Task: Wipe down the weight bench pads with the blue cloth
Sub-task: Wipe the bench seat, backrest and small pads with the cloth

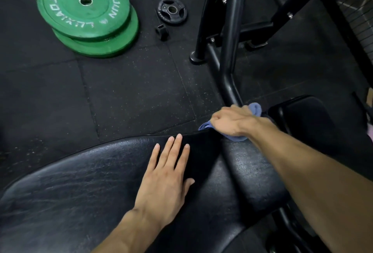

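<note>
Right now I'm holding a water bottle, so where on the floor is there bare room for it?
Bare black floor mat lies between the green plates, bench pad and rack foot. It is crowded beside the small black plate.

Left hand flat on near bench pad; right hand on cloth at pad's far right edge. Second pad to the right. Frame upright behind cloth. Stacked plates on floor far left, small plate to their right

2 green plates on floor
</note>
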`<action>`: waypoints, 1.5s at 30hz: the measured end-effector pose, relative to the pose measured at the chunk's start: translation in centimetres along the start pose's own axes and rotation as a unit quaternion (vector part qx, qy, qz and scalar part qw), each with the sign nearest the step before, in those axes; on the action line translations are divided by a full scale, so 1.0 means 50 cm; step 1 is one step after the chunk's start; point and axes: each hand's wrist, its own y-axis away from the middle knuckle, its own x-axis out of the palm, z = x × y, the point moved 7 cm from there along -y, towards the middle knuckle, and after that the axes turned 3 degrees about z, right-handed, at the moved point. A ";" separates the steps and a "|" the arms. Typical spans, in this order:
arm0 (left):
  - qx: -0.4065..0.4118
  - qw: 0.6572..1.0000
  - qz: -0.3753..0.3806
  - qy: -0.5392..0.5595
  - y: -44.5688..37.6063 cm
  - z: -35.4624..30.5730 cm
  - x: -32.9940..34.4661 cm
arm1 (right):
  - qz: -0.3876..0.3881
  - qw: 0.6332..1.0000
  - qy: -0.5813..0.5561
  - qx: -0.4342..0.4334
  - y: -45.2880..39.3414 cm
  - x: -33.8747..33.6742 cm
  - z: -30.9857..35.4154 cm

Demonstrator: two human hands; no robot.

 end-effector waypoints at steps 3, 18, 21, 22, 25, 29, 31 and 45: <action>0.012 1.000 0.003 0.002 0.004 0.008 -0.006 | 0.019 0.999 -0.019 -0.032 0.002 0.029 0.107; -0.043 0.999 0.002 0.026 0.185 0.119 -0.025 | 0.082 0.995 -0.051 -0.026 0.025 0.021 0.209; -0.075 0.997 0.002 0.025 0.223 0.160 -0.020 | 0.127 0.991 -0.041 -0.025 0.036 0.037 0.221; -0.077 0.997 0.004 0.025 0.233 0.168 -0.015 | 0.120 0.992 -0.015 -0.024 0.038 0.037 0.225; -0.069 0.997 0.003 0.035 0.250 0.173 -0.002 | 0.080 0.996 0.021 -0.019 0.039 0.037 0.245; -0.077 0.996 0.000 0.053 0.270 0.178 0.003 | 0.051 0.999 -0.001 -0.006 0.046 0.047 0.288; -0.084 0.995 -0.002 0.061 0.286 0.184 0.008 | 0.019 1.000 -0.023 -0.005 0.047 0.048 0.305; -0.068 0.994 -0.013 0.088 0.328 0.203 0.033 | -0.075 0.992 0.024 -0.097 0.063 0.069 0.531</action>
